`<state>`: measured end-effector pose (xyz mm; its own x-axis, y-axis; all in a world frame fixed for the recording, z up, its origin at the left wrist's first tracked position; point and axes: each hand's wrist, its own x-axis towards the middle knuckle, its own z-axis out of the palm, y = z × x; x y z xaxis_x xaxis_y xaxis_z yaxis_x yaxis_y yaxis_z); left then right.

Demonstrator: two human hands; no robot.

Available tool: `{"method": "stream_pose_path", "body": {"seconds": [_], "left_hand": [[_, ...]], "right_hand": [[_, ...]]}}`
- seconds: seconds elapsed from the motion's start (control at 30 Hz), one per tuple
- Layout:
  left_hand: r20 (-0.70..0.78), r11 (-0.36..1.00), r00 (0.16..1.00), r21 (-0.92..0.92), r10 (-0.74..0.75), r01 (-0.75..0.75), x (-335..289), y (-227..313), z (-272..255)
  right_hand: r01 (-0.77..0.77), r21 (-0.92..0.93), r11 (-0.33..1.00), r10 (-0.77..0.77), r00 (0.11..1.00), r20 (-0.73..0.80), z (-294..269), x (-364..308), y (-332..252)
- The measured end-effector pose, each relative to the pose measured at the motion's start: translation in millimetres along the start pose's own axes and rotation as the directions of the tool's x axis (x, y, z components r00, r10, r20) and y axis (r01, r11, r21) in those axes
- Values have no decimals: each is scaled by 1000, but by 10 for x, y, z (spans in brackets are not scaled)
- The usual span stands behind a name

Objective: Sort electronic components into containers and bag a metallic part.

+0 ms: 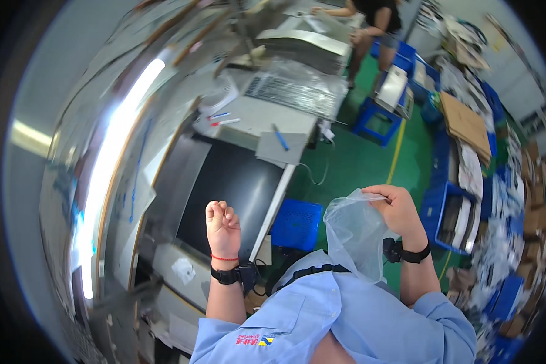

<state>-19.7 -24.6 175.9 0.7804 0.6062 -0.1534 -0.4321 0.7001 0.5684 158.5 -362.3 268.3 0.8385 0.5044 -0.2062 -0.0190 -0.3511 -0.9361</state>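
My right hand [397, 209] pinches the upper edge of a clear plastic bag [356, 233], thumb and fingers closed on it. The thin, crumpled bag hangs down in front of my blue shirt, over the floor. My left hand [223, 229] is raised above the dark work surface [230, 188] of the bench, palm up. Its fingers are curled in and I see nothing in them. A wristband with a small dark device sits on each of my wrists.
Beyond the dark surface lie a grey sheet with a blue pen [281, 138] on it, more pens and a bubble-wrapped stack [291, 94]. A blue stool [296, 224] stands beside the bench. Blue crates [446, 212] line the right, and a person [379, 24] works at the far end.
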Motion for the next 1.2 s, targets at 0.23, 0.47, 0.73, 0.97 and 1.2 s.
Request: {"method": "stream_pose_path", "body": {"seconds": [0.23, 0.47, 0.73, 0.97, 1.2], "left_hand": [[73, 987, 985, 29, -157, 156, 177, -1218, 757], [270, 956, 919, 31, -288, 290, 103, -3158, 2070], [252, 779, 737, 239, -627, 580, 77, -5191, 3469], [110, 602, 593, 204, -797, 772, 668, -7168, 4276], [93, 538, 545, 358, -833, 763, 2420, -10093, 4896]], "right_hand": [[-89, 69, 994, 101, 976, -196, -1344, -429, 742], [-117, 85, 989, 138, 944, -299, -3036, -864, 1549], [-183, 251, 951, 296, 773, -561, -4528, -1668, 2231], [-234, 359, 904, 426, 586, -690, -5489, -1701, 2702], [-279, 462, 842, 538, 364, -760, -6941, -792, 3436]]}}
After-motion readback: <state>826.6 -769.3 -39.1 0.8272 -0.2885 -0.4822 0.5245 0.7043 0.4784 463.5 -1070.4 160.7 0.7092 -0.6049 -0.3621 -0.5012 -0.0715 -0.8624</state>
